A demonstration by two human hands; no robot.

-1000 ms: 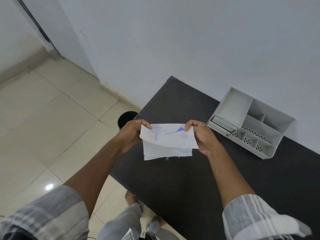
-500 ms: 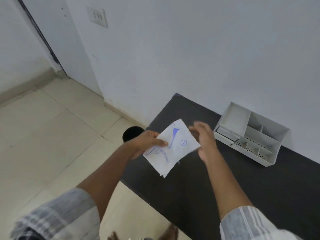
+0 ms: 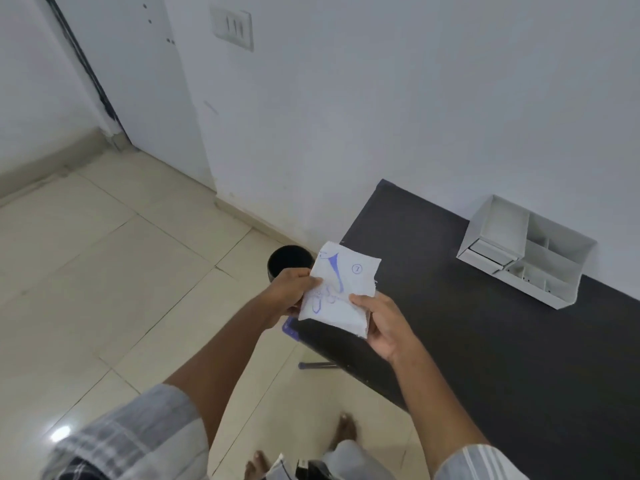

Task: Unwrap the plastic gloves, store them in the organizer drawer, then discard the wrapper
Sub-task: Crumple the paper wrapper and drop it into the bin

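A white paper packet of gloves (image 3: 341, 289) with blue print is held in the air over the left end of the dark table (image 3: 485, 341). My left hand (image 3: 291, 289) pinches its left edge. My right hand (image 3: 381, 327) grips its lower right corner from below. A white plastic organizer (image 3: 526, 251) with several open compartments and a small drawer at its front left stands at the back of the table against the wall, well to the right of both hands. I cannot see the gloves themselves.
A black round bin (image 3: 289, 261) stands on the tiled floor just left of the table's end, partly behind my left hand. The white wall runs behind the table. My bare feet (image 3: 346, 431) are on the floor below.
My right hand had let go of the packet half a second ago and now holds its lower corner again. The packet has turned more upright and the view has shifted left.
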